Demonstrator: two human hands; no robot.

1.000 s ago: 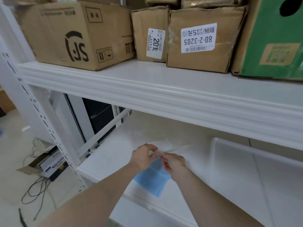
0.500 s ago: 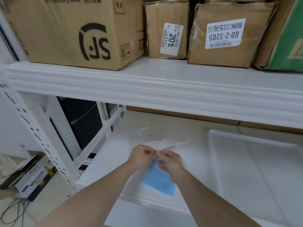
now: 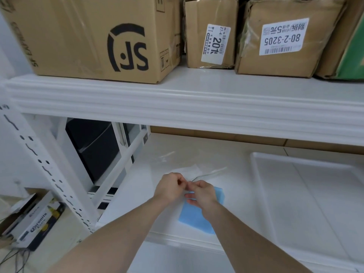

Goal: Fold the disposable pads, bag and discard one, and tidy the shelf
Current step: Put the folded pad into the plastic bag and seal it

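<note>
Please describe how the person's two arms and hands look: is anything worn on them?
Both forearms are bare, with no sleeves in view. The left hand and right hand wear no gloves. No watch, bracelet or ring shows on either.

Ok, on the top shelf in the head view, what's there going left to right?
SF box → narrow box labelled 201 → box labelled 80-2-3205 → green box, cut off at the right edge.
</note>
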